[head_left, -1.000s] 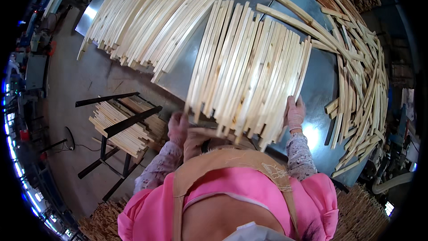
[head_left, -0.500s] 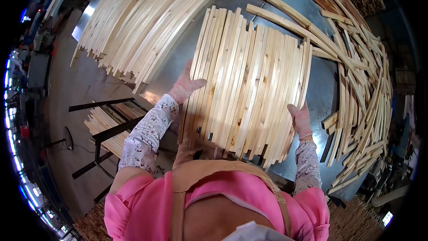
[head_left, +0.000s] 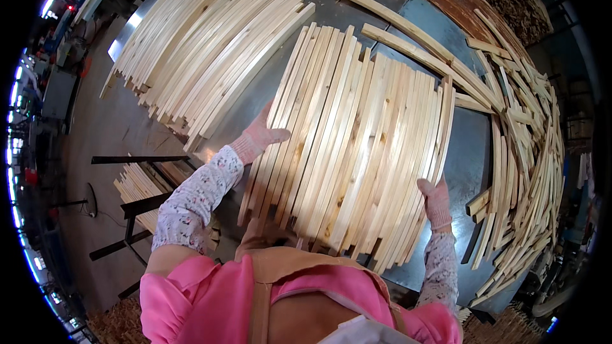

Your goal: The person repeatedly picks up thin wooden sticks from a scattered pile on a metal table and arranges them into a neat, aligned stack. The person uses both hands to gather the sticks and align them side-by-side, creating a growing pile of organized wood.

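A broad row of pale wooden strips [head_left: 344, 146], side by side with uneven ends, lies in front of my body. My left hand [head_left: 260, 137], in a pink glove, clasps its left edge with the thumb over the outer strips; the other fingers are mostly hidden. On the opposite edge my right hand [head_left: 436, 199], gloved alike, presses in with its thumb on top and its fingers out of sight at the side. Between them the strips are squeezed together. The near ends reach almost to my brown apron [head_left: 287, 264].
On the metal table [head_left: 255, 83], another row of strips [head_left: 210, 51] lies at the far left. A tangled heap of loose strips [head_left: 526, 153] covers the right side, with long slats [head_left: 421, 25] reaching across behind. A black metal frame [head_left: 146, 205] stands on the floor at left.
The whole view has shifted, and the table things sit slightly lower in it. The row between my hands has come a little nearer my body, with both hands keeping their hold.
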### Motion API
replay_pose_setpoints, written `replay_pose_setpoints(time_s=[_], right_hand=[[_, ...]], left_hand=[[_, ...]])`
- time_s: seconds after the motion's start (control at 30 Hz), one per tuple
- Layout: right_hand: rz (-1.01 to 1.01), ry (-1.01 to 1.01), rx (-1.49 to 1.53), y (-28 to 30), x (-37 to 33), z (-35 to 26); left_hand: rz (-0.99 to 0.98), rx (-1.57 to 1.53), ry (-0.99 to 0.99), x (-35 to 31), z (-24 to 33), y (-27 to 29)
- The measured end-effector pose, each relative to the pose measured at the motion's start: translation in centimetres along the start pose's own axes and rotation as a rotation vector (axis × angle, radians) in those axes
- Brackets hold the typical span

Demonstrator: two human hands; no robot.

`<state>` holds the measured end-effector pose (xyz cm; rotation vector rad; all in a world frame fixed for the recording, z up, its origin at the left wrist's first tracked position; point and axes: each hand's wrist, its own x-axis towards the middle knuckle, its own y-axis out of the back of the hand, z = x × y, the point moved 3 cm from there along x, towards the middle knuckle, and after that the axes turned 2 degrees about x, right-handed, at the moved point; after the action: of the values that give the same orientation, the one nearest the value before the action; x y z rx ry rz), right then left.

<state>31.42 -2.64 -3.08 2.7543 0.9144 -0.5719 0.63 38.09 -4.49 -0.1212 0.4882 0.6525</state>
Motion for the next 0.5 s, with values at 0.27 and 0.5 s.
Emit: replay_pose_setpoints(time_s=[0.27,0.5], right_hand=[[0.013,-0.042,-0.017,0.1,-3.4,3.1],[0.002,0.089,0.006,-2.8,-2.4,-0.7]], left_hand=[[-0.105,-0.082,-0.013,-0.1,-1.7,1.7],[-0.087,0.013,-0.052,-2.0,4.9,5.5]])
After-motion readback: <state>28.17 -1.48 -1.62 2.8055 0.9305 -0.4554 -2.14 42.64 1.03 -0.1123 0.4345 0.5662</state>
